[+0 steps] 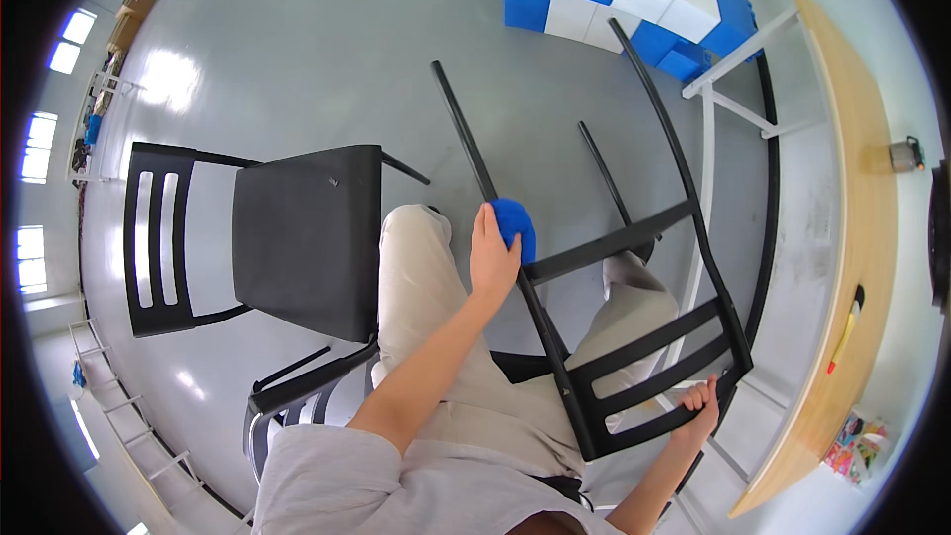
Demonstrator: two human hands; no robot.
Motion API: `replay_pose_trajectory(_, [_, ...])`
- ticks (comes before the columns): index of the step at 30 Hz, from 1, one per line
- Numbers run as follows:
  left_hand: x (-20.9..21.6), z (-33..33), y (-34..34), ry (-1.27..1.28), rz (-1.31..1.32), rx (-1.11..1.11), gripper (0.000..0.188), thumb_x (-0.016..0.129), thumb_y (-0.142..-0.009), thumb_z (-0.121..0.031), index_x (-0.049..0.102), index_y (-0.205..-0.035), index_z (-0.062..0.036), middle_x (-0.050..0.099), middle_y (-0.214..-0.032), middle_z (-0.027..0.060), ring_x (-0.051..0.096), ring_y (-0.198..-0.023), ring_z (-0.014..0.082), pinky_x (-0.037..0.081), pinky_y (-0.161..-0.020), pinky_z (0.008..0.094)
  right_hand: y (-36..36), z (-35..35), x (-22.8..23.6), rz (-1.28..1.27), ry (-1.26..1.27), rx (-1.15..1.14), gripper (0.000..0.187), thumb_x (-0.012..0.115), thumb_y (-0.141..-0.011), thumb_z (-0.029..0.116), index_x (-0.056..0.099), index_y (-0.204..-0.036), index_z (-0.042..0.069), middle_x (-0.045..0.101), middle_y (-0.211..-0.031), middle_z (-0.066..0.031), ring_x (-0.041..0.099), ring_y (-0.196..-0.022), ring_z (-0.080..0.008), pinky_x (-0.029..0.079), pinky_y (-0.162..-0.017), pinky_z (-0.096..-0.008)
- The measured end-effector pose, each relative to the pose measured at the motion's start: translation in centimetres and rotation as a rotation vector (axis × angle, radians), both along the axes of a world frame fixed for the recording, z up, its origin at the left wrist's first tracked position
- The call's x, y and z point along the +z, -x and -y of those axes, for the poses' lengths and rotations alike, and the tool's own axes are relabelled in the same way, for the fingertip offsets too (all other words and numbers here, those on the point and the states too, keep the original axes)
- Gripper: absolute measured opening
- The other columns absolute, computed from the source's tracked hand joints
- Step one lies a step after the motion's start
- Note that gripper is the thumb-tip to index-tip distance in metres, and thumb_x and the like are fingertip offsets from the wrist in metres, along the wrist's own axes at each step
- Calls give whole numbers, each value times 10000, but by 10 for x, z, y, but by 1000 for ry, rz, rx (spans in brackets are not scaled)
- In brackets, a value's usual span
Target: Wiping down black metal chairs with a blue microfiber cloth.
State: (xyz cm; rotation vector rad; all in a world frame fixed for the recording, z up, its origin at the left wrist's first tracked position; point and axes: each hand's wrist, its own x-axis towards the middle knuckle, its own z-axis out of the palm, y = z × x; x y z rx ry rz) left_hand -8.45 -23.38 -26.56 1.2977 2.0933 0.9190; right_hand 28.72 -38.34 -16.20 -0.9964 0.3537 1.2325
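A pale shirt (327, 476) comes nearest. The left grip (492, 260) presses a blue cloth (515, 223) to a leg (462, 129) of the black chair (609, 242), its length running ahead; the right grip (699, 401), farther from the cloth, curls around the backrest (664, 373). Grey floor (327, 69) spreads ahead, a wooden counter (864, 208) rightward.

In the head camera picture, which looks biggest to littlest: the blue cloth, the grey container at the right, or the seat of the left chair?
1. Chair seat, easily biggest
2. Blue cloth
3. Grey container; it sits near the picture's bent rim, so its real size is unsure
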Motion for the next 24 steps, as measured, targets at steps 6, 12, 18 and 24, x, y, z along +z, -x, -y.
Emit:
replay_pose_trajectory(6, [-19,-109,36,-6,-229,40,592,608,-821,-96,352,-1339,34,371,-1364,258,437,-1207,384,432,-955,390,-12,18,-8,31,-18,30,176,387,-996,174,519,-1072,87,288,-636,51,270,-498,-56,267,-452,-202])
replay_pose_trajectory(12, [-34,-193,76,8,-282,175,435,508,-842,-50,465,-1273,-8,411,-1348,244,494,-1147,376,441,-940,407,-9,13,-8,94,90,-26,161,392,-996,190,495,-1075,95,275,-640,47,251,-496,-55,255,-441,-199])
replay_pose_trajectory(18, [-32,-274,153,-205,-394,214,301,494,-905,-136,561,-1183,-41,458,-1249,228,535,-1055,363,472,-881,409,-17,14,-10,64,90,-24,149,408,-990,186,492,-1073,94,277,-640,50,256,-495,-56,263,-442,-201])
replay_pose_trajectory(24, [-11,-290,158,-111,-15,256,323,437,-950,-315,598,-1160,-131,509,-1104,169,555,-999,337,469,-857,426,-27,23,-16,127,163,-52,142,430,-984,183,492,-1041,68,266,-631,49,259,-497,-56,259,-440,-195])
